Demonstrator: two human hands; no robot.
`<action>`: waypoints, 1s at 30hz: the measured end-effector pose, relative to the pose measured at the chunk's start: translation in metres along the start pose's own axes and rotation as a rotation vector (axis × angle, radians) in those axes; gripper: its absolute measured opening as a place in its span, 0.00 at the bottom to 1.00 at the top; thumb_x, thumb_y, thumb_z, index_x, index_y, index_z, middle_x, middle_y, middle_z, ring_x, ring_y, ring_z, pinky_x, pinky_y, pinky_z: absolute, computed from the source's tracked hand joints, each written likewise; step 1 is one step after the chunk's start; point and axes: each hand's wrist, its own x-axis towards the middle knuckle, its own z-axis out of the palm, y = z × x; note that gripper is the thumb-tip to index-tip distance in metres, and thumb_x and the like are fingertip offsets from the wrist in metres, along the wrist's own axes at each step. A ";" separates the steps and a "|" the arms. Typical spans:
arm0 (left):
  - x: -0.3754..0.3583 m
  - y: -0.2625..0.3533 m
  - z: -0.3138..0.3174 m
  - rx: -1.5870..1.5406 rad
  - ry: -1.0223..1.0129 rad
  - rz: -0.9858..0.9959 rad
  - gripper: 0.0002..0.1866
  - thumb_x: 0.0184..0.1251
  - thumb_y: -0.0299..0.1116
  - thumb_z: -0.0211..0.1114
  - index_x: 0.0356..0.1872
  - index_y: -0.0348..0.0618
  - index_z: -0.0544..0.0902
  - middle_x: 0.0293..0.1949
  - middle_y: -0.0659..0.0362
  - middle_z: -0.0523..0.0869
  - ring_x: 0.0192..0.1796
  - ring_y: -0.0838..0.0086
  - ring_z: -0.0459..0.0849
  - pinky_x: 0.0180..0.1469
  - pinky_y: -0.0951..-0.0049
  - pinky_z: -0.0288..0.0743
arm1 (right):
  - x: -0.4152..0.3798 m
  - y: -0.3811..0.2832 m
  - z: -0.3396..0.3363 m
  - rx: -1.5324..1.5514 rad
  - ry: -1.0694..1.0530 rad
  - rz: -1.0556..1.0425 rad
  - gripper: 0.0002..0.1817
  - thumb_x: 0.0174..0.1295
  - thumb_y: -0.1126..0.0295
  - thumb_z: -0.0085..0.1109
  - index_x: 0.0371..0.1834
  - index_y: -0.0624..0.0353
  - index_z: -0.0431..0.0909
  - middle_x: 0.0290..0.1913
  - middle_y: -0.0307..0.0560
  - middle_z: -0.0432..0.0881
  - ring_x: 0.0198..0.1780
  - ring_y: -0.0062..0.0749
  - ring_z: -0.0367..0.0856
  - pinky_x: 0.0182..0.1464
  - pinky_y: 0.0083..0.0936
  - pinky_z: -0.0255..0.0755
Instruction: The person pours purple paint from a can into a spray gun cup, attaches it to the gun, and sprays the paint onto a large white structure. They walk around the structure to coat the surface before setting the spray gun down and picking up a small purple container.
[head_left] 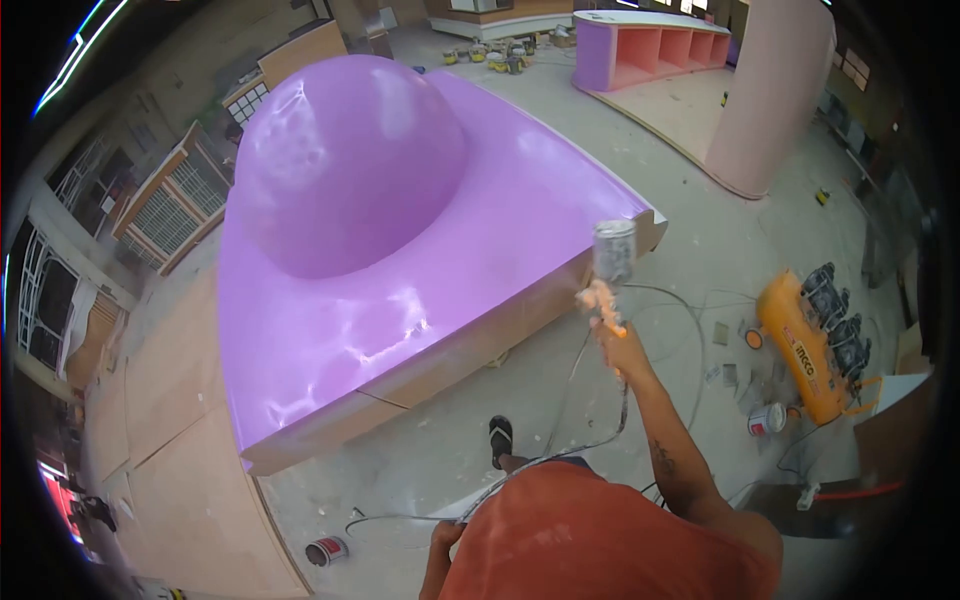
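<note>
My right hand [616, 348] is wrapped round the handle of a spray gun [602, 302] with an orange body and a paint-spattered cup [614, 252] on top. It is held out near the right corner of a large glossy purple form [520, 235], which has a big rounded dome [350, 160] and bare wooden sides. From the gun a dark air hose [622, 410] hangs and curves back toward my waist. Low at my left side, my left hand [447, 535] is closed round the hose; its fingers are partly hidden.
A yellow air compressor [800, 345] stands to the right, with a paint can [767, 419] beside it. Hose loops lie across the floor. Another can [327, 550] sits at lower left near wooden boards [190, 500]. Behind are a pink shelf unit [660, 55] and several small cans [495, 55].
</note>
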 end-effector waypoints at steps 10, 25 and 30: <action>-0.016 0.001 0.170 0.055 -0.037 0.117 0.29 0.60 0.56 0.62 0.50 0.40 0.88 0.51 0.41 0.87 0.57 0.48 0.84 0.59 0.57 0.76 | -0.102 0.096 -0.100 0.081 0.144 -0.199 0.13 0.71 0.61 0.60 0.45 0.61 0.83 0.33 0.36 0.82 0.31 0.17 0.74 0.33 0.22 0.70; -0.018 0.209 0.271 0.012 0.106 0.197 0.27 0.61 0.54 0.62 0.50 0.41 0.87 0.50 0.44 0.88 0.56 0.49 0.85 0.57 0.57 0.77 | -0.074 0.134 -0.365 -0.030 -0.249 -0.353 0.10 0.66 0.70 0.62 0.46 0.62 0.79 0.34 0.37 0.82 0.32 0.17 0.76 0.34 0.18 0.69; 0.051 0.398 0.335 0.091 0.108 0.288 0.27 0.61 0.53 0.63 0.50 0.42 0.87 0.50 0.45 0.88 0.55 0.50 0.86 0.57 0.56 0.77 | -0.047 0.090 -0.506 -0.018 -0.217 -0.510 0.09 0.67 0.68 0.60 0.44 0.62 0.79 0.34 0.39 0.82 0.28 0.18 0.73 0.31 0.22 0.67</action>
